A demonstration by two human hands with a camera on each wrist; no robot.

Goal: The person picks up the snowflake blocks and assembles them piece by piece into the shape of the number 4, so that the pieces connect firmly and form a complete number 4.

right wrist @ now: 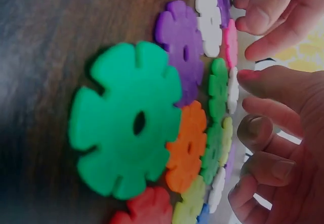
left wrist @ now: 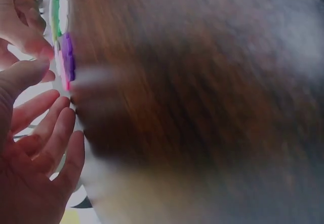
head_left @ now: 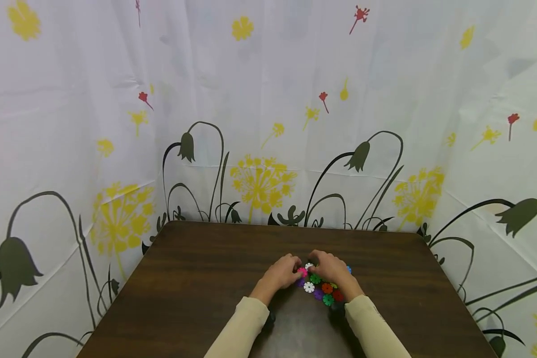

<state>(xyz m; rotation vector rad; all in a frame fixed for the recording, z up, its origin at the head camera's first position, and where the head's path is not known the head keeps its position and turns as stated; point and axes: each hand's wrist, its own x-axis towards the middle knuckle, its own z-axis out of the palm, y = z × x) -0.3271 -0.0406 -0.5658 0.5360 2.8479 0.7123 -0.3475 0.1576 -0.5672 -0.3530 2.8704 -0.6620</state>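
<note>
Several flower-shaped plastic discs with slotted edges lie flat in a cluster on a dark wooden table [head_left: 197,278]. My left hand [head_left: 282,272] is at the cluster's left edge, thumb and fingertips close by a pink disc [head_left: 302,272], fingers loosely bent. My right hand [head_left: 331,268] reaches over the far side, partly hiding discs beneath it. In the right wrist view its thumb and index fingertips are right beside a far white disc [right wrist: 233,89]; the other fingers bend loosely. Nearest that camera lie a green disc [right wrist: 121,127], a purple disc [right wrist: 174,36] and an orange disc [right wrist: 187,150].
A red disc [head_left: 337,295] and another green disc [head_left: 328,300] lie at the cluster's near side, between the forearms. A blue disc [head_left: 349,269] shows beyond my right hand. A flower-printed curtain [head_left: 268,109] hangs behind the table's far edge.
</note>
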